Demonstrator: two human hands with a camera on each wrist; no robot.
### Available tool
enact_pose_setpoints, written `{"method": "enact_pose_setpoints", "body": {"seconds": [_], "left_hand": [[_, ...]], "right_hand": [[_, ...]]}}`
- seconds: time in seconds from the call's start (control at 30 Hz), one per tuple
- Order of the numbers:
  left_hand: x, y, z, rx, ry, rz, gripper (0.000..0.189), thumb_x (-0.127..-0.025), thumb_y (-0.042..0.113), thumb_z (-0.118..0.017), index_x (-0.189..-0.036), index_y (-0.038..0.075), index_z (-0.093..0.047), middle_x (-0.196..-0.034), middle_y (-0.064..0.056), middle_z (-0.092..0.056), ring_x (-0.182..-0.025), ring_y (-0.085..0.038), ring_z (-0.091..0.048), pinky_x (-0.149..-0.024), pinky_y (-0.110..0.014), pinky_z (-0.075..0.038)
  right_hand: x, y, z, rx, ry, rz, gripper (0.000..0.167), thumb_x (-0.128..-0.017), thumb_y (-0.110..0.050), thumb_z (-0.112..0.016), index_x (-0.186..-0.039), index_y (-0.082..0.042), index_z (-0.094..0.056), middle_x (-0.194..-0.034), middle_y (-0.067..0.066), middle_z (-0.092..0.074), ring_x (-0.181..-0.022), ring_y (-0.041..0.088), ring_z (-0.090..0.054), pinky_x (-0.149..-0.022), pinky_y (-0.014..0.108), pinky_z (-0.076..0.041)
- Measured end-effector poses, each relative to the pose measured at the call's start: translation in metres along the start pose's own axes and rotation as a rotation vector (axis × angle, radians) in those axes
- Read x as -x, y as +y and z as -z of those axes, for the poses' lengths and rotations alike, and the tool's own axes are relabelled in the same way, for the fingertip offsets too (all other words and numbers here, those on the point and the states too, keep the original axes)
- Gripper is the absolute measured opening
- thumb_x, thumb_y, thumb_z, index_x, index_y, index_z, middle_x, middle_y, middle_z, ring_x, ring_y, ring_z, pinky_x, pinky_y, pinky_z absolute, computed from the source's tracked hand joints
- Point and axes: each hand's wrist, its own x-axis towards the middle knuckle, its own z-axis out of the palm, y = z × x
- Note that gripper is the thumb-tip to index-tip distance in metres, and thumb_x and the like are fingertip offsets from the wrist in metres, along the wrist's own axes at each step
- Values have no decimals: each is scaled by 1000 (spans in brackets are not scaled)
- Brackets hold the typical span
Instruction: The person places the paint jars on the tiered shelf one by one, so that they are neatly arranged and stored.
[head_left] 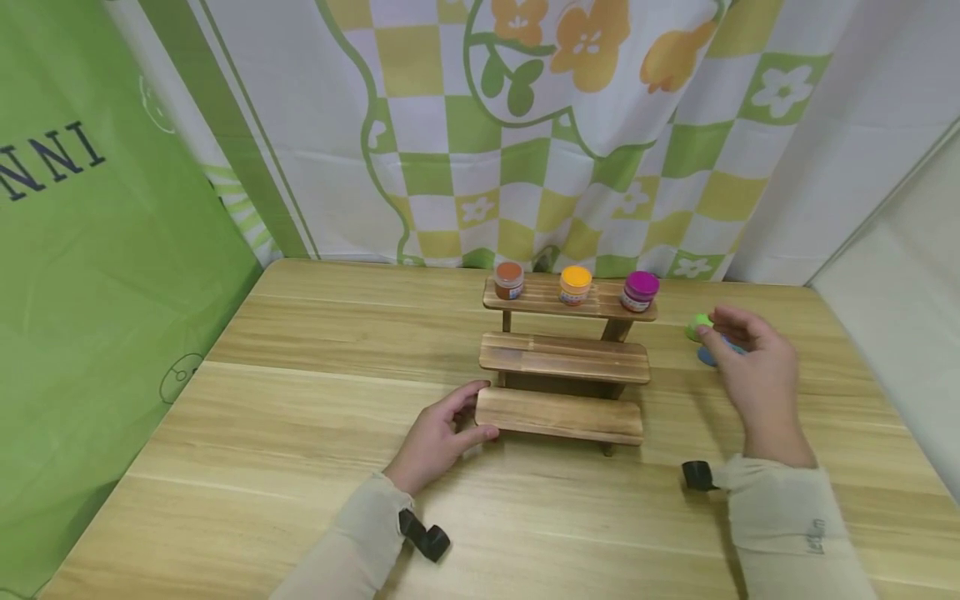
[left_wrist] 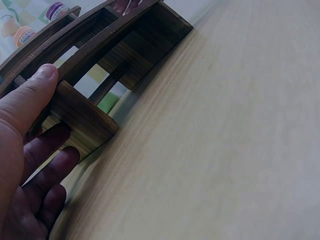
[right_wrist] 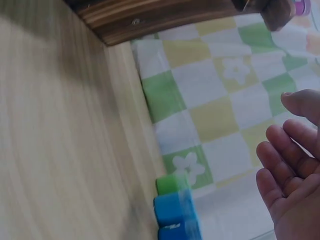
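A three-tier wooden stand (head_left: 562, 356) stands on the table, its steps rising toward the curtain. My left hand (head_left: 442, 433) holds the left end of its lowest step. In the left wrist view the thumb (left_wrist: 42, 82) lies against the step's end, the other fingers loosely bent beside the side panel. On the top step sit a brown jar (head_left: 508, 282), an orange jar (head_left: 575, 286) and a purple jar (head_left: 639, 292). My right hand (head_left: 761, 375) hovers with bent fingers, nothing between them, over a green-lidded jar (head_left: 697, 326) and blue-lidded jars (right_wrist: 169, 209).
The wooden table (head_left: 315, 350) carries everything. Behind it hangs a checked curtain (head_left: 540, 167) with flowers. Green cloth (head_left: 97, 275) covers the left side, and a pale wall panel (head_left: 900, 267) stands at the right. Both wrists wear black camera mounts (head_left: 699, 476).
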Motion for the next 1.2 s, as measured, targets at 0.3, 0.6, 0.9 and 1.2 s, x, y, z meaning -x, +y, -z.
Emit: {"method": "enact_pose_setpoints", "body": {"seconds": [0.3,0.6,0.9,1.2], "left_hand": [[0,1,0,-9,5,1,59,-86,28,-80,-140,21,-57,-118,3,-70,-105,-14,-60,-93,-40,-47],[0,2,1,-10,0,-3,60,-87,29,-79,-141,20,-57,-118,2,-70,-103,-14,-60,-92,-40,-48],[1,5,0,3,9,12,63,-86,22,-80,-143,18,-55,-120,0,-69,-103,-16,-61,-93,-42,-48],[0,2,1,-22,-3,3,61,-86,31,-80,-142,21,-56,-118,3,-69,-101,-14,-60,-92,-40,-48]], "right_hand": [[-8,21,5,-8,-18,-83,52,-97,-33,-68,-139,-5,-56,-128,3,-63,-97,-8,-53,-85,9,-43],[-12,41,10,58,-42,-132,57,-96,-41,-66,-140,-5,-56,-131,9,-62,-90,-4,-51,-78,11,-41],[-13,53,10,93,-97,-194,63,-97,-46,-62,-144,-6,-52,-142,14,-53,-111,11,-51,-98,31,-46],[-14,64,13,54,-70,-226,62,-97,-41,-65,-145,-6,-50,-138,10,-54,-98,-3,-49,-79,8,-42]]}}
